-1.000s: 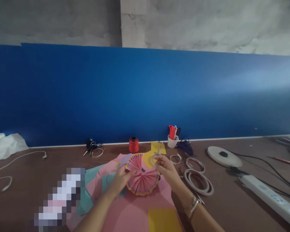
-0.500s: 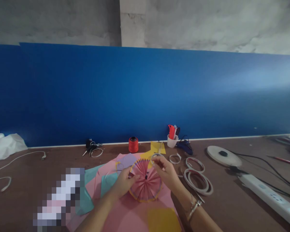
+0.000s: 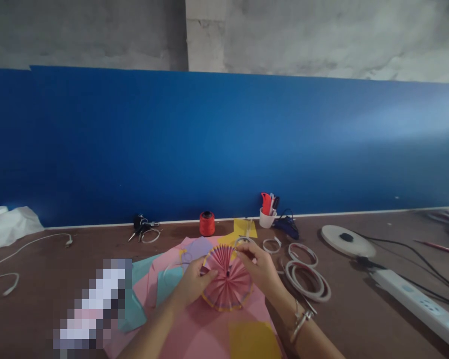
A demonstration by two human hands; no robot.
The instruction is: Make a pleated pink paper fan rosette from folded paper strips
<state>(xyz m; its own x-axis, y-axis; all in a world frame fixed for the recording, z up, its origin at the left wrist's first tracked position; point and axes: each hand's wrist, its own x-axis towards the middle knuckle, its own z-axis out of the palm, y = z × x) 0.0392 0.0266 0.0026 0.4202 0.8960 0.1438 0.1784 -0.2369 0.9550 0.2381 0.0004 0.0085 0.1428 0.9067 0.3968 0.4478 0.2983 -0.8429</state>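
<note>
A round pleated paper fan (image 3: pixel 230 291), pink with a yellow and purple rim, is held up between my hands over a spread of coloured paper. My left hand (image 3: pixel 193 281) grips its left edge, thumb lying on the folds. At its upper right edge, my right hand (image 3: pixel 257 263) is closed in a pinch on the rim, a bracelet around that wrist. The pleats stand tightly gathered at the top and fan out wider below. Beneath lie pink sheets (image 3: pixel 198 331), teal paper (image 3: pixel 168 280) and a yellow square (image 3: pixel 253 340).
Behind the paper stand a red thread spool (image 3: pixel 207 224) and a white cup (image 3: pixel 267 218) with pens. Keys (image 3: pixel 138 229) lie left of them. Coiled strips (image 3: pixel 307 281), a round white disc (image 3: pixel 347 241) and a power strip (image 3: pixel 421 304) are on the right. A blue partition (image 3: pixel 217 144) runs behind.
Almost nothing differs. The fan and both hands keep their grip, and the whole view has shifted very slightly.
</note>
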